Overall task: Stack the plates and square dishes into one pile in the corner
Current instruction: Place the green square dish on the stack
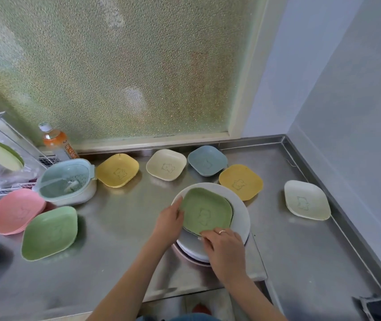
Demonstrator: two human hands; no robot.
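hands [196,230] gripping green dish [207,210], plate stack [240,218]

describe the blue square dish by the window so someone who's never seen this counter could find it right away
Start at the frosted window and drop to the steel counter below its right end. The blue dish sits near the back edge there, between a cream dish on its left and a yellow dish in front to its right. It is the only blue one in that back row.

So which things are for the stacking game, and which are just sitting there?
For the job:
- round plates pile
- green dish held by both hands, left, right
- loose square dishes, like the blue one

Just lying about:
- juice bottle
- strainer tub
- wire rack
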